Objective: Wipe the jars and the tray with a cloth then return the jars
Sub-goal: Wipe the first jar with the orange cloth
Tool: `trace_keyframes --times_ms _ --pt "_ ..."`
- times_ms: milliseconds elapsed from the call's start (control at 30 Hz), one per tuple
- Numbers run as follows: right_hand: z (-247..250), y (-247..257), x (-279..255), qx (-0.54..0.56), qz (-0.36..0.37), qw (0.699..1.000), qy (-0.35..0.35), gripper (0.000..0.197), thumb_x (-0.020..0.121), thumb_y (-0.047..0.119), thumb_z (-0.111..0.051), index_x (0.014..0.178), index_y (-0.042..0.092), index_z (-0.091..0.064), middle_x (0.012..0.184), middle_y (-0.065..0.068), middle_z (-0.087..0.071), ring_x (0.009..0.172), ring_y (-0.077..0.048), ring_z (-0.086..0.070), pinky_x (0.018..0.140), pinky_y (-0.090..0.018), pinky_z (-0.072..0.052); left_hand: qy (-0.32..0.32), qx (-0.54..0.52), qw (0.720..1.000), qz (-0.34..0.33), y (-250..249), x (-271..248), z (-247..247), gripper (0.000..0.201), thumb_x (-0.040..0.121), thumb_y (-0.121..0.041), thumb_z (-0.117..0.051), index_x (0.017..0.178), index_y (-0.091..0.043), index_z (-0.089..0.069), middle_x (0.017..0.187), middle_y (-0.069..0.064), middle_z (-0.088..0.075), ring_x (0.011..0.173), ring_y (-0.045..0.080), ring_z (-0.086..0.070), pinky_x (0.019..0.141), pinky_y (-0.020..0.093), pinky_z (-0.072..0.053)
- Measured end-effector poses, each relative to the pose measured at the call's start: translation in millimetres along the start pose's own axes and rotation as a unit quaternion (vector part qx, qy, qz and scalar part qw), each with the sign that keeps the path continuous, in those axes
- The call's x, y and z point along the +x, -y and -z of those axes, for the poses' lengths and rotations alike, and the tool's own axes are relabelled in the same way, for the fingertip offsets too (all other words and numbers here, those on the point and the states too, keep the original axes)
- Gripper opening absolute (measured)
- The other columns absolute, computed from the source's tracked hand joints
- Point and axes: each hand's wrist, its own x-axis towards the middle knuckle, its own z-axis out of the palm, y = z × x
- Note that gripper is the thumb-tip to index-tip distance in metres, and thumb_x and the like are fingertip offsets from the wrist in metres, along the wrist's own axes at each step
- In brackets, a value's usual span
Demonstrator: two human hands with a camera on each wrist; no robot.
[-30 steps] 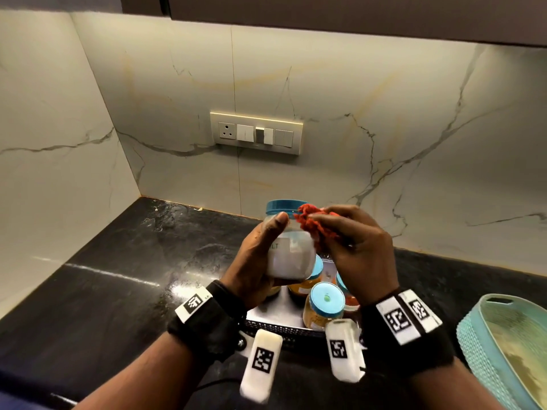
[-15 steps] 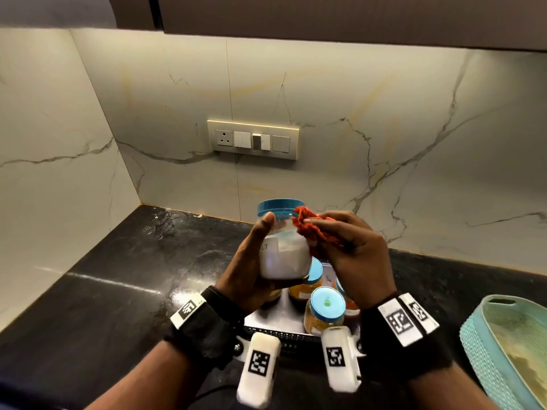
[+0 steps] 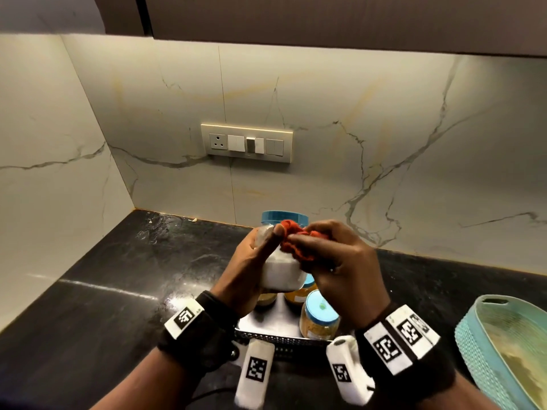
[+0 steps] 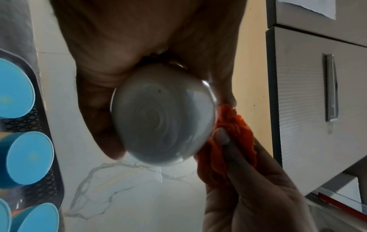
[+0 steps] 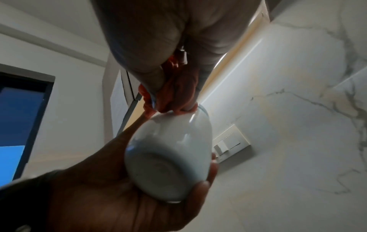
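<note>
My left hand (image 3: 251, 261) grips a clear jar of white powder (image 3: 282, 270) with a blue lid (image 3: 284, 218), held up above the tray. Its round base shows in the left wrist view, jar (image 4: 163, 116), and in the right wrist view, jar (image 5: 168, 158). My right hand (image 3: 334, 258) pinches a bunched red-orange cloth (image 3: 299, 241) against the jar's upper right side, just under the lid; cloth (image 4: 226, 141), cloth (image 5: 174, 89). Below stands a metal tray (image 3: 272, 324) with several blue-lidded jars (image 3: 319, 318) of yellow and brown contents, partly hidden by my hands.
A teal woven basket (image 3: 479, 350) sits on the black counter (image 3: 103, 291) at the right. The marble backsplash carries a switch plate (image 3: 247, 142). Dark cabinets hang overhead. Wet smears mark the counter's back left corner (image 3: 159, 229).
The cloth has slid leftward across the jar's shoulder toward my left thumb. The jar stays held at about the same place above the tray.
</note>
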Motion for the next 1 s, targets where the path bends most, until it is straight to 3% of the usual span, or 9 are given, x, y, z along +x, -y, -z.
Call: trace_keyframes --times_ms 167,267,333,433,533,700,833,900,1000 --pt "8.2 -6.4 13.3 0.016 -0.04 0.998 -0.037 0.036 0.077 0.003 -0.081 0.107 0.021 -0.078 0.104 0.005 -0.067 0.098 -0.006 -0.062 0.086 -0.023 -0.054 0.0 -0.015 1.0 0.019 -2.6 1.7 -9.8 0.046 0.088 -0.05 -0.061 0.124 -0.022 -0.064 0.116 0.01 -0.072 0.1 0.028 -0.073 0.073 0.049 -0.06" --pt "2.4 6.1 -1.5 -0.023 0.025 0.999 -0.003 0.038 0.075 0.0 -0.08 0.108 0.02 -0.077 0.11 0.001 -0.067 0.102 -0.01 -0.061 0.09 -0.019 -0.05 -0.019 -0.057 0.998 0.037 -5.6 6.3 -9.7 0.073 0.083 -0.057 -0.07 0.137 -0.01 -0.055 0.121 0.017 -0.066 0.1 0.031 -0.07 0.076 0.049 -0.06" --pt "-2.5 12.7 -15.7 -0.072 0.088 0.993 0.019 0.039 0.073 -0.002 -0.081 0.106 0.018 -0.078 0.112 -0.005 -0.067 0.101 -0.02 -0.063 0.087 -0.027 -0.054 -0.012 -0.073 0.997 0.035 -5.3 9.4 -7.2 0.09 0.078 -0.061 -0.077 0.143 -0.006 -0.049 0.121 0.022 -0.061 0.098 0.032 -0.066 0.074 0.042 -0.057" --pt "-0.4 9.3 -21.8 -0.084 0.13 0.987 0.037 0.033 0.077 -0.001 -0.078 0.104 0.018 -0.078 0.113 -0.007 -0.067 0.098 -0.026 -0.066 0.081 -0.035 -0.056 0.01 -0.08 0.996 0.04 -0.6 11.4 -3.1 0.09 0.078 -0.064 -0.074 0.146 -0.011 -0.049 0.115 0.02 -0.064 0.082 0.027 -0.069 0.067 0.035 -0.055" --pt "8.0 -3.5 -4.9 -0.002 0.033 0.999 0.005 0.033 0.078 0.001 -0.082 0.105 0.019 -0.079 0.109 -0.001 -0.067 0.099 -0.016 -0.065 0.086 -0.028 -0.054 0.004 -0.073 0.996 0.051 1.6 9.7 -4.4 0.095 0.07 -0.065 -0.081 0.143 -0.013 -0.052 0.129 0.021 -0.066 0.1 0.031 -0.072 0.074 0.047 -0.06" --pt "8.6 -15.3 12.6 0.079 -0.079 0.993 -0.042 0.031 0.08 0.006 -0.079 0.107 0.022 -0.076 0.105 0.005 -0.068 0.1 -0.008 -0.064 0.085 -0.03 -0.057 -0.008 -0.079 0.995 0.053 0.2 3.8 -9.0 0.071 0.08 -0.057 -0.067 0.141 -0.021 -0.054 0.127 0.019 -0.068 0.099 0.03 -0.072 0.072 0.047 -0.06" --pt "-2.7 4.2 -15.0 0.014 0.026 1.0 -0.006 0.033 0.081 0.005 -0.079 0.11 0.021 -0.076 0.115 0.001 -0.065 0.108 -0.009 -0.06 0.092 -0.02 -0.051 0.007 -0.099 0.992 0.072 -4.5 5.3 -2.0 0.106 0.06 -0.068 -0.085 0.144 -0.011 -0.054 0.125 0.023 -0.066 0.102 0.031 -0.069 0.086 0.048 -0.059" --pt "-8.2 8.1 -25.5 -0.016 0.09 0.996 0.014 0.029 0.082 0.005 -0.077 0.108 0.019 -0.077 0.117 -0.005 -0.066 0.108 -0.019 -0.063 0.092 -0.026 -0.053 0.013 -0.103 0.993 0.064 -5.6 6.0 2.6 0.109 0.06 -0.067 -0.085 0.146 -0.009 -0.051 0.114 0.019 -0.067 0.095 0.027 -0.068 0.079 0.04 -0.059" --pt "-5.2 -0.6 -17.1 0.012 0.069 0.997 0.011 0.028 0.084 0.006 -0.077 0.109 0.019 -0.078 0.115 -0.003 -0.066 0.106 -0.015 -0.064 0.091 -0.027 -0.053 0.018 -0.093 0.993 0.072 -4.6 6.5 7.7 0.107 0.059 -0.068 -0.085 0.144 -0.012 -0.053 0.125 0.018 -0.067 0.103 0.03 -0.07 0.08 0.045 -0.059"
